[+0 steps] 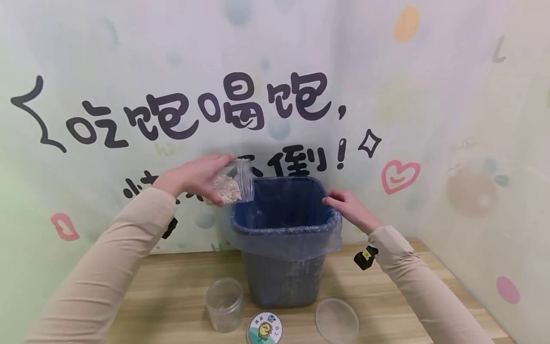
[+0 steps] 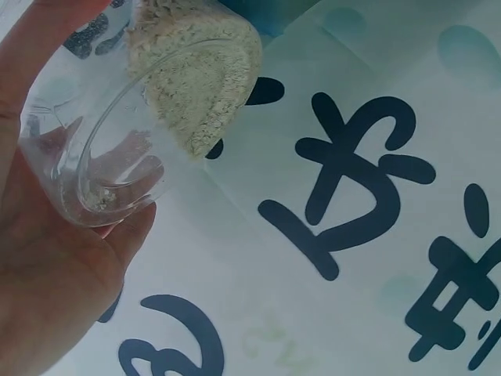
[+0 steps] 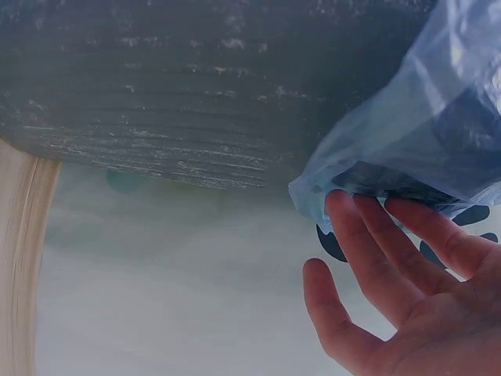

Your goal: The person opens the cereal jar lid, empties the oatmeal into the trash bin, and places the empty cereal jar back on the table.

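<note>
My left hand (image 1: 197, 174) grips a clear plastic jar (image 1: 245, 179) on its side, with its threaded mouth toward the bin. Pale small grains (image 2: 203, 86) are heaped inside the jar, banked against one wall in the left wrist view. A blue-grey trash can (image 1: 283, 282), lined with a thin translucent bag (image 1: 281, 243), stands upright just right of the jar. At the can's right rim, my right hand (image 1: 348, 205) holds on with the thumb over the edge. Its other fingers (image 3: 376, 274) reach the bag from outside in the right wrist view; the thumb is hidden there.
In front of the can on the wooden table (image 1: 172, 291) stand an open clear jar (image 1: 225, 306), a round lid with a sunflower cartoon (image 1: 264, 329) and a clear round lid (image 1: 336, 321). A printed wall (image 1: 142, 48) rises close behind the can.
</note>
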Available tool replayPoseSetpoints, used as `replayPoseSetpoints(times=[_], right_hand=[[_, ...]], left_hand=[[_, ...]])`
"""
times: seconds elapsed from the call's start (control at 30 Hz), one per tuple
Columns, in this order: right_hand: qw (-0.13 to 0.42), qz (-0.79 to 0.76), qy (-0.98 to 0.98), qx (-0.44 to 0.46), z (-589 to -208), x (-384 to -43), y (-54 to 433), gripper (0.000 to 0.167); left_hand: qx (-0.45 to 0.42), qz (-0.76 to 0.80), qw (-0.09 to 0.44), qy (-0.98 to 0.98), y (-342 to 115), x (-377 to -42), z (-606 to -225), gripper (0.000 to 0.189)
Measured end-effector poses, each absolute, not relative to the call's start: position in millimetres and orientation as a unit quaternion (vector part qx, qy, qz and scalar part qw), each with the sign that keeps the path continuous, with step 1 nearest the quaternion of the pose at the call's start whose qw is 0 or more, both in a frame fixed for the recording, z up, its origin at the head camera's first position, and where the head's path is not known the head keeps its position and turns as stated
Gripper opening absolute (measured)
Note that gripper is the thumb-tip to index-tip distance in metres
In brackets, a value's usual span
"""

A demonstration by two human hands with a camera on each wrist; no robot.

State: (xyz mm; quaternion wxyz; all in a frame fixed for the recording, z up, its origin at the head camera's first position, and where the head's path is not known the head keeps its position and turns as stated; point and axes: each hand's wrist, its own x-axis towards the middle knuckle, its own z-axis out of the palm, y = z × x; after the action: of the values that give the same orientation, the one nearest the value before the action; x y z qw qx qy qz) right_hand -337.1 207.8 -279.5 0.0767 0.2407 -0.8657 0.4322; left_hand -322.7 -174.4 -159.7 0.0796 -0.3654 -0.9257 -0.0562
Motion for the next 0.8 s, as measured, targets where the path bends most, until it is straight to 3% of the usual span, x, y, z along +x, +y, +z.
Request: replayPoseSetpoints(times=[0.8], right_hand=[[0.068,0.442,-0.865,0.226,-281,-336,208,0.03]], left_hand=[[-0.356,-0.028,0.063,-0.932,-161,-323,-152,0.105]])
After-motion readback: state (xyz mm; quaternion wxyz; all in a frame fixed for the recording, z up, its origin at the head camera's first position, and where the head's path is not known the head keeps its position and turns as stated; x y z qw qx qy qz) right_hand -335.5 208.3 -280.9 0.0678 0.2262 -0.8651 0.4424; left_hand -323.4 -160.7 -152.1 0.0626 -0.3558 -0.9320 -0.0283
